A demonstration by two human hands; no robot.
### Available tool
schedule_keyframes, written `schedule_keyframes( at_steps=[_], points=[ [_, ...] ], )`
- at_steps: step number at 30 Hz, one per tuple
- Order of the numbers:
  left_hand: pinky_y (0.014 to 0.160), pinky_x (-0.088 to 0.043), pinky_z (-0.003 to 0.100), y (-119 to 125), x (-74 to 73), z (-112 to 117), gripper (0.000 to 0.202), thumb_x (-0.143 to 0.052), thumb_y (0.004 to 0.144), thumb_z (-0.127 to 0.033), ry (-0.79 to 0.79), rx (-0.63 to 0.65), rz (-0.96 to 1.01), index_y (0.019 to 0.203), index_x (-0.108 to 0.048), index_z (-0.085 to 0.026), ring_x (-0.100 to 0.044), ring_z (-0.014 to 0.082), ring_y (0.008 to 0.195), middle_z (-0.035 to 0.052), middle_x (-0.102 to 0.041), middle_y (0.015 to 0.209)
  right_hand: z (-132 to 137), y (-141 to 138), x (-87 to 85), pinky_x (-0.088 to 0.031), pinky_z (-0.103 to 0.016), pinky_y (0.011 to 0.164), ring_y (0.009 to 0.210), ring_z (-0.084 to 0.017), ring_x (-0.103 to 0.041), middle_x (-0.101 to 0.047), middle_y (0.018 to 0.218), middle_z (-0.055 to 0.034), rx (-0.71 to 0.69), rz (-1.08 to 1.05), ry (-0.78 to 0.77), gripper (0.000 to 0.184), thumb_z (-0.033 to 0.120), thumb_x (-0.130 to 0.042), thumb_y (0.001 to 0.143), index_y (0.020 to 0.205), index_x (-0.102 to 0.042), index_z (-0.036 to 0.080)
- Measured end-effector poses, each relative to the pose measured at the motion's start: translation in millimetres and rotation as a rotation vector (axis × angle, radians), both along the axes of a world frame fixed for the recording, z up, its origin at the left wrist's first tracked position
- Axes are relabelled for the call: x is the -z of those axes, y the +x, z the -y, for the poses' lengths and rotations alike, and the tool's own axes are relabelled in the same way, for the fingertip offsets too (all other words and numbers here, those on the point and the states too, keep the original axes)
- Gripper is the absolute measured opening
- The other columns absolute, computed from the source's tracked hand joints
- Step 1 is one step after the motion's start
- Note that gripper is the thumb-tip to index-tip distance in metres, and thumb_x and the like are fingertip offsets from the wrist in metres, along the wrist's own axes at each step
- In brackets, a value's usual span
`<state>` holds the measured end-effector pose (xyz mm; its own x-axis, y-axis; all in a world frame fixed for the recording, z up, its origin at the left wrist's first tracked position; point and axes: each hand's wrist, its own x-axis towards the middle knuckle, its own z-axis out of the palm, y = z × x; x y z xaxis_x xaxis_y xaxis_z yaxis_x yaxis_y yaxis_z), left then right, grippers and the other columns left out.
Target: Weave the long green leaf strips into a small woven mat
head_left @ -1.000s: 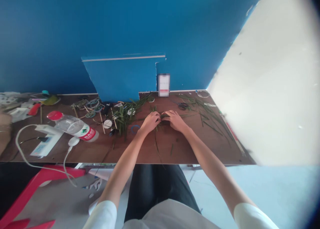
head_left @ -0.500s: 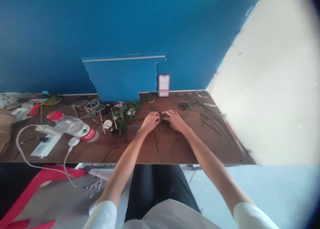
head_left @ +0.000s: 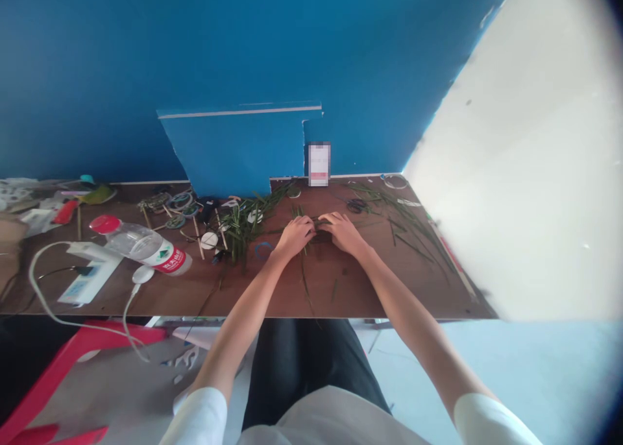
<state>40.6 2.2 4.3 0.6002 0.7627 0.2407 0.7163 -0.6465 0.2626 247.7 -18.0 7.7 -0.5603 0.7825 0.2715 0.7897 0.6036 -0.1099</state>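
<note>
Long green leaf strips (head_left: 304, 273) lie crossed under and between my hands in the middle of the brown table. My left hand (head_left: 294, 236) has its fingers curled down on the strips from the left. From the right, my right hand (head_left: 342, 233) bends its fingers onto the same bundle, its fingertips close to those of the left. The fingertips partly hide where the strips cross. Some strip ends stick out beyond the hands, and one thin strip trails toward the table's front edge. Left of my left hand is a blue ring (head_left: 263, 250).
A heap of green strips (head_left: 238, 234) is at the left, with more strips (head_left: 413, 240) at the right. Scissors (head_left: 357, 205) lie behind my right hand. A phone (head_left: 319, 164) leans on the blue wall. A plastic bottle (head_left: 146, 245) and a power strip (head_left: 90, 279) occupy the left side.
Both hands stay over the leaf strips. The left hand has shifted slightly to the right, and the fingers of both have moved a little.
</note>
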Motion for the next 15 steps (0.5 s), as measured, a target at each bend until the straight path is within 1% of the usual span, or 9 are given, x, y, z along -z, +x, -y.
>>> schedule_keyframes(
  at_steps=[3,8,12,15],
  points=[
    [0.092,-0.044,0.035,3.1,-2.5,1.7,0.013,-0.056,0.094,-0.024,0.024,-0.003,-0.05,0.096,-0.068,-0.018,-0.055,0.0213,0.106,0.0068,-0.062,0.108,0.3,0.0,0.4,-0.037,-0.039,0.092,0.117,-0.025,-0.044,-0.056,0.132,-0.0063,0.007,-0.002,0.002,0.055,-0.004,-0.044,0.079,0.12,-0.067,0.026],
    [0.086,-0.043,0.037,10.2,-6.5,6.0,0.013,-0.053,0.094,-0.02,0.119,-0.011,-0.163,0.099,-0.064,-0.015,-0.053,0.0252,0.105,0.0101,-0.061,0.106,0.5,0.3,-0.3,-0.036,-0.039,0.092,0.116,-0.026,-0.044,-0.057,0.131,-0.0069,0.021,0.016,0.003,0.054,-0.003,-0.044,0.08,0.119,-0.068,0.026],
    [0.086,-0.042,0.038,14.3,-3.4,4.9,0.017,-0.049,0.094,-0.015,0.154,-0.009,-0.197,0.103,-0.062,-0.013,-0.051,0.0275,0.108,0.0132,-0.06,0.106,0.1,0.1,-0.2,-0.037,-0.039,0.092,0.117,-0.026,-0.045,-0.057,0.131,-0.0073,0.024,0.019,-0.004,0.054,-0.002,-0.044,0.081,0.121,-0.068,0.026],
    [0.087,-0.042,0.04,15.0,-0.5,2.2,0.02,-0.045,0.095,-0.013,0.155,-0.004,-0.213,0.105,-0.062,-0.013,-0.049,0.0282,0.109,0.0141,-0.059,0.108,0.0,-0.2,0.0,-0.037,-0.039,0.092,0.117,-0.025,-0.045,-0.057,0.132,-0.0077,0.019,0.018,-0.009,0.055,-0.001,-0.043,0.082,0.123,-0.066,0.026]
  ],
)
